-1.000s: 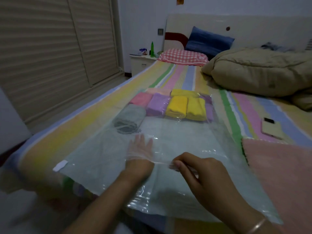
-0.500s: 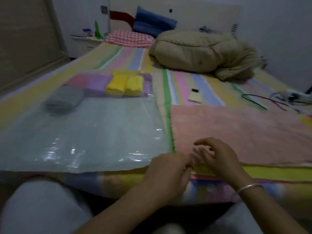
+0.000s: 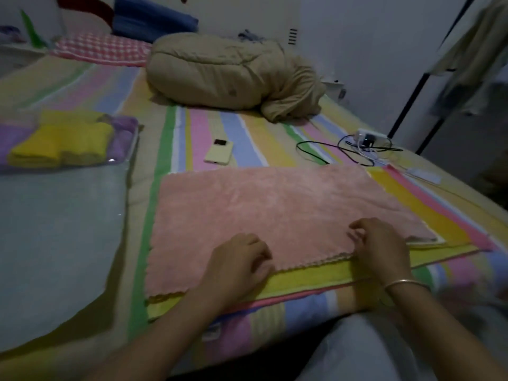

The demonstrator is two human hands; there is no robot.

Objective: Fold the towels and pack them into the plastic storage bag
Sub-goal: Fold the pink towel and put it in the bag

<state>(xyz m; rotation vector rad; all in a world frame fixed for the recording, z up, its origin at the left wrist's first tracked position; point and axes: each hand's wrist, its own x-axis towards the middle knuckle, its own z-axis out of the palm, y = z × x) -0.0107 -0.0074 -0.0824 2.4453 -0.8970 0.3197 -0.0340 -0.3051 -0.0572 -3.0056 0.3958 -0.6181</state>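
Though apart, hands (image 3: pixel 239 261) (image 3: pixel 380 243) at towel (image 3: pixel 261 204) edge

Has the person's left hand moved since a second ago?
Yes. The left hand has left the clear plastic storage bag and gone rightward to the near edge of the flat pink towel.

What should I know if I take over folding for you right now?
Hands: left hand grips the near edge of the pink towel; right hand grips the same edge.
The pink towel lies flat on a yellow towel, right of the plastic storage bag.
Done: folded yellow towels and purple towels sit at the bag's far end.
Left: fold the pink towel, then those beneath, and pack them.
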